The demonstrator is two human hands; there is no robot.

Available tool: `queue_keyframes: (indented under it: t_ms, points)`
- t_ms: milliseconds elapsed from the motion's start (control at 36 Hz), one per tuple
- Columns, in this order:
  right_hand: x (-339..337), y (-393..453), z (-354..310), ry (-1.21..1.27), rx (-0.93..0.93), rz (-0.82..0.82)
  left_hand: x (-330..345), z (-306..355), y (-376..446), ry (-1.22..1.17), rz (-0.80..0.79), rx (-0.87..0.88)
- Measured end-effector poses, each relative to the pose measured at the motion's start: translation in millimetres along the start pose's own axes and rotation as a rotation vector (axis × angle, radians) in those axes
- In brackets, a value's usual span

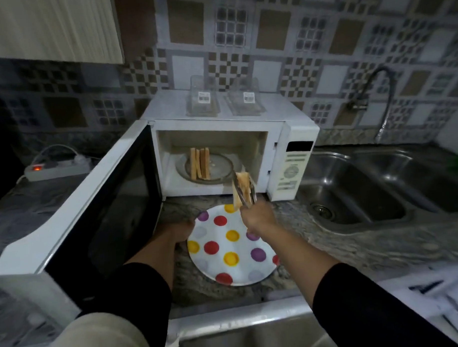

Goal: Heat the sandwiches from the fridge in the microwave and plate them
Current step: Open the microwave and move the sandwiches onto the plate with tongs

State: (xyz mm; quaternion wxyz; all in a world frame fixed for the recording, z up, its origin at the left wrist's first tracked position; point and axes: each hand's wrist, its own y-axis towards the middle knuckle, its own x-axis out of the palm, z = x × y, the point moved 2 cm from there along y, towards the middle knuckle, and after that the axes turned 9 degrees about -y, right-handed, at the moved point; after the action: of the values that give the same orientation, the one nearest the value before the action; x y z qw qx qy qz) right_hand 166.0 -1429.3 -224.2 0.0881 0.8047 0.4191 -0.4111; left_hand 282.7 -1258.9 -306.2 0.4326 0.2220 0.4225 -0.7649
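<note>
The plating step is in hand — one sandwich half (242, 189) is clamped in metal tongs (245, 196) just in front of the microwave (295, 165), whose door stands open. The right hand (259, 219) grips the tongs' handles, fingers curled round them, and hovers over the far rim of the spotted plate (233, 246), which sits on the counter (328, 237) directly in front of the microwave. The left hand (182, 230) holds the plate's left edge; its fingers are in shadow, so how tightly I cannot tell. The next move, as I judge it, is to lower the piece onto the plate and ease the tongs open — then go back for the remaining sandwich slices (200, 164), standing upright on the turntable inside the microwave.
</note>
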Motion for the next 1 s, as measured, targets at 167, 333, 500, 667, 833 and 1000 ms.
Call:
queue_keyframes:
  t_ms: [167, 333, 500, 667, 833, 1000]
  points:
    - [7, -26, 28, -0.001, 0.041, 0.014, 3, 3, -12, 0.035, -0.013, 0.064]
    - [11, -34, 39, -0.026, 0.091, 0.028, 15, 2, -17, -0.096, -0.071, 0.051]
    - [6, -48, 46, -0.102, 0.081, -0.046, 16, 2, -23, -0.160, -0.118, 0.006]
    - [2, -53, 60, -0.102, 0.075, -0.105, 21, 5, -34, -0.141, -0.142, -0.015]
    - [-4, -61, 71, -0.142, 0.066, -0.082, 30, 5, -38, -0.209, -0.132, -0.064]
    - [-12, -61, 77, -0.139, 0.058, -0.112, 32, 6, -40, -0.108, -0.055, -0.080]
